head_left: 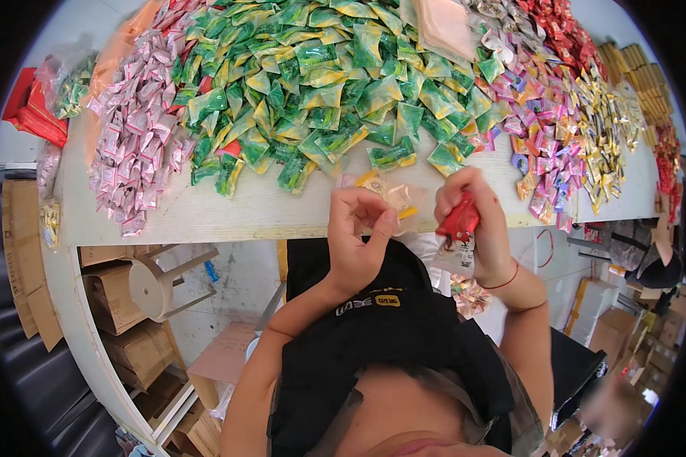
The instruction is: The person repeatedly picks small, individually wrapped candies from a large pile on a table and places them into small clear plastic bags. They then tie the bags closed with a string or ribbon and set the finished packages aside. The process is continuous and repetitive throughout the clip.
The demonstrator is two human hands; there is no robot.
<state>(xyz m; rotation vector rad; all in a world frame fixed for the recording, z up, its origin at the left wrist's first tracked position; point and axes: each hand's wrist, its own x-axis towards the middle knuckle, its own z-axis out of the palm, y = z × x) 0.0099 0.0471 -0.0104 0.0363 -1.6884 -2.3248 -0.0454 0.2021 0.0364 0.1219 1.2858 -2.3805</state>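
My left hand (360, 236) is just over the table's front edge, with thumb and fingers pinched together. Between them is the edge of a clear plastic bag (404, 196) with yellow parts. Close by on the right, my right hand (484, 217) is closed around a red and white packet (457, 232), which hangs down below the fingers. Whether more than one packet is in that fist, I cannot tell. Beyond both hands spreads a large heap of green and yellow packets (320, 95).
The white table (206, 215) also bears pink packets (133, 145) at left, and purple (537, 145), gold (606, 152) and red packets (560, 34) at right. Pale bags (443, 27) lie on the heap. Cardboard boxes (133, 358) and a stool (151, 288) stand below.
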